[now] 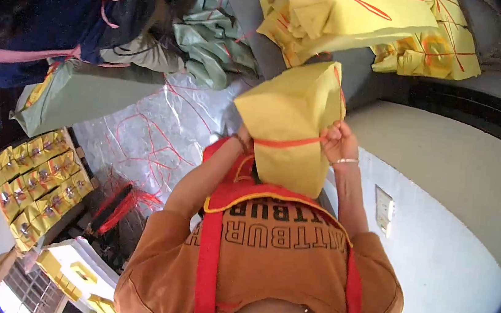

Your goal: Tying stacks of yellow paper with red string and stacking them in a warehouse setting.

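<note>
The person holds a yellow wrapped bundle [291, 121] up in front of the chest, and both hands are busy with the red string [286, 142] that runs across its middle. The right hand [339, 140] is closed on the string at the bundle's right edge, fingers pinched around it. The left hand [243, 138] is mostly hidden behind the bundle's left side; I cannot tell how its fingers are set, only that it presses against the package where the string comes round.

As far as I can judge, the tying is partway through: one band of string already circles the bundle and a strand climbs toward its top corner, but no finished knot shows.

Below and to the left of the hands, loose red string lies tangled on a clear plastic sheet [161, 128] spread on the floor. Further left of that sits a tray of small yellow packets [34, 184]. Beyond the hands, a heap of yellow bundles [365, 21] already crossed with red string suggests much is done. Up and to the left, folded green sheets [214, 41] lie beside another person in dark clothes [75, 13]. To the right runs a pale wall with a switch plate [383, 210].
</note>
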`<action>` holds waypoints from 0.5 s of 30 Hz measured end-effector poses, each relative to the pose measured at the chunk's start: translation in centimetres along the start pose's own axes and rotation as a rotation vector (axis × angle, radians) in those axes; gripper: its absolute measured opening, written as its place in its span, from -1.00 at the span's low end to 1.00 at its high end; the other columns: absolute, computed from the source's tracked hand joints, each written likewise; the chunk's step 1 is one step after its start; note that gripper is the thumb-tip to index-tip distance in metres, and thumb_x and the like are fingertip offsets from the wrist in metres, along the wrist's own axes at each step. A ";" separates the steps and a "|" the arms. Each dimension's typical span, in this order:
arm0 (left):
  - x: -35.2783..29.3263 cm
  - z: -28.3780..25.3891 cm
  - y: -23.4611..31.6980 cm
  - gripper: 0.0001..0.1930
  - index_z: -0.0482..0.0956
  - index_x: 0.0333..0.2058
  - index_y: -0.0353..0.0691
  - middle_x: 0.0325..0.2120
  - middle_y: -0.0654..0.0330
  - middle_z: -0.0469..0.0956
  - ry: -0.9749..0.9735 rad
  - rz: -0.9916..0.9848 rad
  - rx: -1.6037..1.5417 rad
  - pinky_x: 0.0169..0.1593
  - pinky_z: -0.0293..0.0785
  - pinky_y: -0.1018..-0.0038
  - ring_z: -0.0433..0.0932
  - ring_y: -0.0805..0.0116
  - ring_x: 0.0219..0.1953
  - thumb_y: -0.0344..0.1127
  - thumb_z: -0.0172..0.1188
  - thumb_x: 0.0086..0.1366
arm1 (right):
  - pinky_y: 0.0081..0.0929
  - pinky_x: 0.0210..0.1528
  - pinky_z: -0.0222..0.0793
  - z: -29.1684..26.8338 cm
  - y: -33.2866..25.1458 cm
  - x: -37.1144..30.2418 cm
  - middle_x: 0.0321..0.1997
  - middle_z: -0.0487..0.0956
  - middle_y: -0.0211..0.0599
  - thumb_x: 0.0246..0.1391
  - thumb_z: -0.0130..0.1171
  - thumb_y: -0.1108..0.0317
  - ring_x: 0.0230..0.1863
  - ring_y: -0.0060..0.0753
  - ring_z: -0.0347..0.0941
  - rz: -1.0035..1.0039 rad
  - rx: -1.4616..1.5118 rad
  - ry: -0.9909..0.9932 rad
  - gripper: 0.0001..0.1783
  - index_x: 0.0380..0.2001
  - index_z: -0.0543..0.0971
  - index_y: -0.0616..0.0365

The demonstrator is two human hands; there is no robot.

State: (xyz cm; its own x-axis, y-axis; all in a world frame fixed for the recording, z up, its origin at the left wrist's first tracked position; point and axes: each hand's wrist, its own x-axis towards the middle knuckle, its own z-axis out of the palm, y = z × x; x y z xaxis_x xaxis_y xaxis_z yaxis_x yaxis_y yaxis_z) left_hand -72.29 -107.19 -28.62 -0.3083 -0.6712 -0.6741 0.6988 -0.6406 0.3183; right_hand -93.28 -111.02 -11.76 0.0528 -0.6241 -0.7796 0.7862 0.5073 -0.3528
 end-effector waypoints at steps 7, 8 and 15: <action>-13.6 -9.0 4.0 -0.47 0.25 0.08 -0.09 0.02 0.25 0.37 0.181 -0.179 -0.063 0.00 0.35 0.26 0.40 0.31 -0.02 0.07 -0.08 0.23 | -0.50 -0.23 0.38 4.9 13.6 -4.5 -0.71 0.16 -0.57 0.16 -0.13 0.28 -0.64 -0.60 0.15 0.092 -0.153 -0.176 -0.76 -0.57 0.31 0.08; -15.7 -10.3 3.5 -0.44 0.22 0.11 -0.05 0.10 0.23 0.27 0.162 -0.049 0.023 0.08 0.25 0.27 0.29 0.32 0.09 0.14 -0.14 0.22 | -0.48 -0.22 0.38 5.8 15.2 -5.2 -0.71 0.16 -0.56 0.16 -0.14 0.29 -0.63 -0.59 0.16 0.149 -0.190 -0.171 -0.77 -0.57 0.31 0.08; -25.0 -16.2 0.6 -0.44 0.21 0.11 -0.04 0.11 0.23 0.26 0.324 0.305 -0.224 0.09 0.24 0.27 0.28 0.33 0.09 0.14 -0.15 0.22 | -0.40 -0.34 0.31 8.7 26.8 -6.7 -0.74 0.10 -0.54 0.14 -0.10 0.26 -0.67 -0.54 0.11 0.559 -0.470 -0.292 -0.75 -0.61 0.27 0.02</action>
State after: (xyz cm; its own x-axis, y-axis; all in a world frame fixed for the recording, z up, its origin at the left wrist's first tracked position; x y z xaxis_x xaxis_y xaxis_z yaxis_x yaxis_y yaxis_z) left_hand -53.73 -84.76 -22.33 0.1230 -0.6423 -0.7565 0.8583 -0.3138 0.4059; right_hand -67.24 -98.45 -11.49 0.5749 -0.2996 -0.7614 0.2559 0.9497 -0.1805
